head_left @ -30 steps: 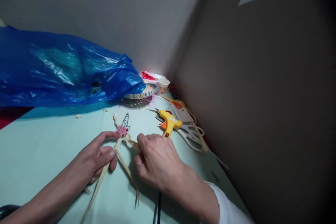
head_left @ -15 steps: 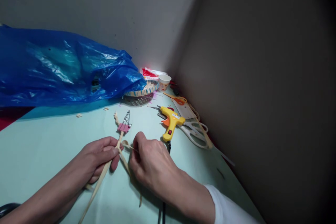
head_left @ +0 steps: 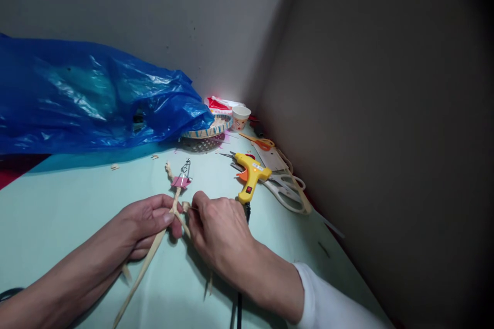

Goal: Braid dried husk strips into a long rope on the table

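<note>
In the head view, looks down on a pale green desk. With the grip of the left hand, pinches a pale braid between thumb and fingers, near a pink binder clip clamped across it, wire handles upward. Beyond the clip, shows a short knobbly end of the braid on the desk. Past the left thumb, lets one long strand trail toward the bottom edge. With the grip of the right hand, closes curled fingers on a strip, looped just beside the braid, fingertips hidden. Shows another strand slanting from the braid to behind the right hand. Wears a white sleeve on the right arm.

Farther right, shows a yellow glue gun lying beside white-handled scissors, near orange-handled scissors. By the wall, includes a paper cup just beside a teal-stitched basket, partly covered by a blue plastic bag. Behind these, includes a red-and-white packet.
</note>
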A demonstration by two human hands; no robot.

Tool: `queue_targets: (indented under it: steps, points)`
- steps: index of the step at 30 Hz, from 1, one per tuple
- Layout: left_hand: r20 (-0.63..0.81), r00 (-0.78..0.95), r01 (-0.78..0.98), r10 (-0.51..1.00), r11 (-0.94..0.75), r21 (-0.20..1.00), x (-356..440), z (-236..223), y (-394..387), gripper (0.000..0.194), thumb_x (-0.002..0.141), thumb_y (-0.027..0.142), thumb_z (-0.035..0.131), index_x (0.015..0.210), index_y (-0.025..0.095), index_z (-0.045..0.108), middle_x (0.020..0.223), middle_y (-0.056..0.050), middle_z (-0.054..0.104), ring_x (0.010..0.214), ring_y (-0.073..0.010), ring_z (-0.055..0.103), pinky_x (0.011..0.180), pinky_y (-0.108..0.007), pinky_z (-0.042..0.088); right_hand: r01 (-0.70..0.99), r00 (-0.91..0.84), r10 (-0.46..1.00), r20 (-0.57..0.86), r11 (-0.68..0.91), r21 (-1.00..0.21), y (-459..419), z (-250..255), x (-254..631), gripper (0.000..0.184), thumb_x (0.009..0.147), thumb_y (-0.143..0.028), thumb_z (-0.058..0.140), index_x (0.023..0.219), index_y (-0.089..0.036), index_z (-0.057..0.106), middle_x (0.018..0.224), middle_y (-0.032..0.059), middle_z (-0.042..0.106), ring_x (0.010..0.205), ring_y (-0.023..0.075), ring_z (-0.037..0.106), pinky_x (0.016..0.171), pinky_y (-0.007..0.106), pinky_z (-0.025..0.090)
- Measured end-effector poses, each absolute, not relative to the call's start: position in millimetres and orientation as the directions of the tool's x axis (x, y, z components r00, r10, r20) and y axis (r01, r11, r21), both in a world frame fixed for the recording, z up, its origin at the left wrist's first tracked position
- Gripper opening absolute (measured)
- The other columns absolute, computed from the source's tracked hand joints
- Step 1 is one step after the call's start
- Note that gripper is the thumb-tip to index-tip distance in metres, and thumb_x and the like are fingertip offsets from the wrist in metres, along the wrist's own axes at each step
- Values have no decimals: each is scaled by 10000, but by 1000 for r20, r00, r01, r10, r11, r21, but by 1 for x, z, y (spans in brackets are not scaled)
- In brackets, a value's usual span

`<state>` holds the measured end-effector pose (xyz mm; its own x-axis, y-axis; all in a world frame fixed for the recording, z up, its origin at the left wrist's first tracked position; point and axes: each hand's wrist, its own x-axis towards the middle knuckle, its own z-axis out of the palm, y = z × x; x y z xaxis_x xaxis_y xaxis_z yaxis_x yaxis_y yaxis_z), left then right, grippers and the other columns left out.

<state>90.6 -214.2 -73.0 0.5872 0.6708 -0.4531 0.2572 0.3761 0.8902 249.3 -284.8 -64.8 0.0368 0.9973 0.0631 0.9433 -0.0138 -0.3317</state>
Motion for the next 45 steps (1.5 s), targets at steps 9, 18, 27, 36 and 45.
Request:
queue_targets:
  steps: [9, 18, 27, 36, 45]
  points:
    - [-453, 637, 197, 623, 437, 878, 90, -78, -211, 343, 745, 473, 755, 812, 189, 576, 549, 92, 454, 446, -30, 122, 415, -205, 60, 647, -30, 995, 96, 93, -757, -293, -61, 252, 200, 920, -166, 533, 826, -222, 700, 708, -28, 663, 593, 100, 505, 586, 216, 304]
    - [-454, 523, 216, 721, 403, 889, 94, -75, -219, 284, 701, 409, 731, 847, 231, 566, 585, 82, 517, 423, -59, 281, 423, -196, 153, 546, 66, 998, -15, -49, -836, -297, -60, 244, 158, 933, -307, 592, 850, -191, 659, 613, -53, 533, 573, 97, 437, 557, 217, 279]
    - [-414, 625, 186, 662, 389, 902, 90, -86, -212, 320, 793, 503, 684, 855, 211, 569, 610, 70, 579, 401, -22, 150, 394, -183, 68, 339, 11, 998, -67, -67, -938, -296, -61, 248, 76, 896, -174, 598, 823, -181, 619, 705, -31, 645, 628, 103, 537, 581, 197, 364]
    - [-438, 609, 218, 661, 392, 894, 90, -89, -210, 318, 785, 483, 687, 785, 181, 586, 602, 53, 584, 398, -7, 162, 387, -171, 64, 426, -1, 1000, -20, -18, -904, -299, -55, 249, 136, 927, -143, 527, 837, -198, 613, 723, -40, 643, 640, 103, 526, 612, 204, 366]
    - [-425, 586, 199, 690, 386, 901, 95, -84, -214, 358, 686, 485, 767, 749, 188, 576, 525, 57, 581, 370, -24, 247, 365, -159, 130, 169, -64, 978, -200, -187, -968, -293, -67, 251, 67, 881, -155, 504, 869, -207, 547, 710, -13, 671, 591, 119, 575, 562, 199, 422]
